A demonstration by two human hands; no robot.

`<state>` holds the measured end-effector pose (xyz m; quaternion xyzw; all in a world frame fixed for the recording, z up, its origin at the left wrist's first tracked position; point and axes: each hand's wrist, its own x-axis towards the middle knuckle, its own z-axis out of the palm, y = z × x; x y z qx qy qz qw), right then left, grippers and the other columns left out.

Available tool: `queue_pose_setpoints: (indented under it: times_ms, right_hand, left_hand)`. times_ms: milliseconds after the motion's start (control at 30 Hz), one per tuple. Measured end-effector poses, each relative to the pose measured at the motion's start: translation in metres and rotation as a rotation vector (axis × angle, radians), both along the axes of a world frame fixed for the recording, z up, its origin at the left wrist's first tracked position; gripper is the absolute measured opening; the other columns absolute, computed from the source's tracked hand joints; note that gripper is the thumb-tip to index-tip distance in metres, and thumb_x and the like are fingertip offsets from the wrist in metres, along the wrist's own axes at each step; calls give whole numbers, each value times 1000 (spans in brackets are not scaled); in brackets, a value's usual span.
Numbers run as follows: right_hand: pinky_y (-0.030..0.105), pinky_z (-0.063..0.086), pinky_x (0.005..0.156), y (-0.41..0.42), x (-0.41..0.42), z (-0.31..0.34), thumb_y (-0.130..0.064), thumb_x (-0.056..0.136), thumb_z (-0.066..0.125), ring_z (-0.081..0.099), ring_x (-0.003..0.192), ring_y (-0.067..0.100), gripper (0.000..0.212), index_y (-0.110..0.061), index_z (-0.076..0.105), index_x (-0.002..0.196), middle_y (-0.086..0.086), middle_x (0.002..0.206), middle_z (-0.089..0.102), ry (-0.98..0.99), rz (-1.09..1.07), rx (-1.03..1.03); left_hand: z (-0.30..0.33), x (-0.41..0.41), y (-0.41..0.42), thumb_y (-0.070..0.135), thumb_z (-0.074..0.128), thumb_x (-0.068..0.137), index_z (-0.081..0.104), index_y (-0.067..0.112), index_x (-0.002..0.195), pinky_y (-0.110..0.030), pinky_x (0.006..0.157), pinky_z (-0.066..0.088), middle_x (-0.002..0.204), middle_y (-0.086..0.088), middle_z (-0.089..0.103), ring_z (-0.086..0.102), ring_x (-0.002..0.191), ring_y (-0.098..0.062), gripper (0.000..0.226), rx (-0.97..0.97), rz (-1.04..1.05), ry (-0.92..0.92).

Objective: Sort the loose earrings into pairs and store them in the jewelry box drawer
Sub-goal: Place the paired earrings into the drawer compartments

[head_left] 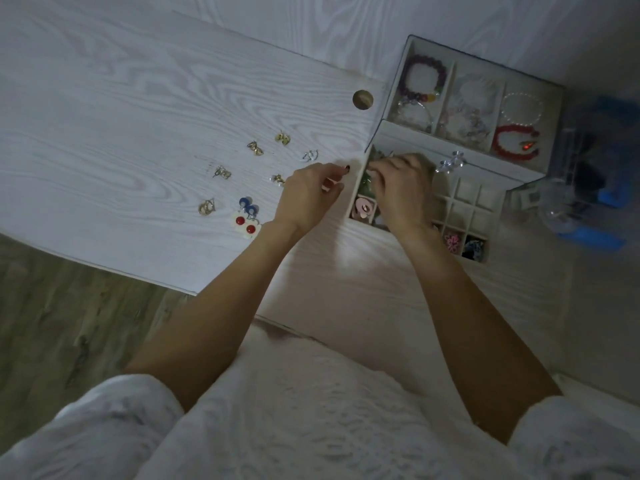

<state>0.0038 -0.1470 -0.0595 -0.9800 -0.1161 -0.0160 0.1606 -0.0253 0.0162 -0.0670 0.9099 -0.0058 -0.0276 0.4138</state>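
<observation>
A white jewelry box stands at the table's right, its gridded drawer pulled out toward me. My right hand reaches into the drawer's left compartments, fingers curled down on green earrings. My left hand hovers just left of the drawer, pinching a small dark earring at its fingertips. Loose earrings lie on the table: gold ones, a silver one, a blue pair and a red pair. A pink earring sits in a drawer cell.
The box's top tray holds purple, red, pearl and clear bracelets. A round cable hole lies in the white wood table. Blue and clear items crowd the right edge. Wooden floor shows at lower left.
</observation>
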Motion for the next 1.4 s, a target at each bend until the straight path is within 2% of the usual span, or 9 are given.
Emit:
queue_pose_setpoints:
  times_ms: [200, 500, 667, 767, 933, 1067, 1200, 1300, 1400]
  right_hand:
    - [44, 36, 91, -3, -5, -1, -28, 95, 46, 46, 111, 31, 29, -15, 66, 112, 4, 115, 65, 28, 17, -145]
    - [37, 33, 97, 4, -20, 15, -22, 93, 49, 44, 117, 28, 29, -12, 60, 118, 6, 121, 61, 11, -18, 9]
    - [35, 43, 91, 22, -47, 28, -7, 88, 54, 51, 106, 26, 24, -10, 65, 109, 6, 107, 64, -92, 80, 133]
    - [35, 50, 81, 39, -56, 24, -3, 89, 54, 59, 93, 24, 22, -7, 66, 106, 8, 101, 66, 48, 224, 208]
    - [36, 54, 71, 83, -75, 9, -8, 87, 60, 61, 88, 23, 26, -7, 62, 113, 8, 106, 61, 227, 401, 201]
    - [29, 49, 67, 125, -81, -1, -19, 83, 68, 54, 101, 25, 47, -9, 49, 124, 10, 117, 51, 246, 399, 99]
    - [29, 45, 69, 148, -77, -8, -21, 83, 67, 47, 110, 25, 70, -11, 29, 141, 10, 127, 45, 268, 369, -21]
    - [26, 41, 68, 147, -78, -9, -18, 87, 62, 47, 108, 23, 67, -12, 27, 144, 8, 123, 49, 255, 342, -28]
    - [27, 45, 68, 141, -80, -9, -21, 89, 58, 49, 104, 22, 47, -10, 43, 133, 8, 116, 52, 241, 323, -7]
  left_hand:
    - [2, 2, -16, 19, 63, 86, 63, 12, 117, -31, 79, 51, 103, -7, 70, 66, 84, -19, 32, 27, -63, 77]
    - [8, -6, -13, 19, 59, 88, 61, 16, 120, -30, 80, 51, 104, -3, 69, 65, 86, -15, 32, -7, -82, 96]
    - [15, -42, 24, 21, 56, 89, 64, 18, 112, -30, 78, 50, 96, 5, 70, 62, 87, -12, 24, 66, 64, -75]
    - [15, -74, 59, 19, 58, 88, 65, 20, 109, -25, 73, 43, 96, 4, 68, 58, 89, -14, 22, 141, 225, -103]
    - [-3, -112, 104, 8, 61, 82, 62, 16, 113, -35, 78, 49, 109, -9, 61, 56, 94, -27, 33, 187, 406, -13]
    - [-9, -109, 111, 2, 62, 79, 55, 12, 125, -29, 83, 42, 119, -14, 55, 55, 102, -27, 47, 218, 308, 19]
    - [-14, -89, 110, -4, 60, 78, 42, 4, 136, -38, 98, 38, 132, -20, 48, 45, 118, -38, 62, 322, 136, 86]
    - [-12, -76, 112, 4, 60, 82, 42, 9, 137, -39, 96, 38, 131, -17, 48, 45, 114, -38, 58, 362, 42, 152]
    - [-6, -72, 115, 8, 60, 83, 48, 13, 133, -35, 88, 38, 123, -16, 50, 46, 108, -35, 51, 350, 30, 206]
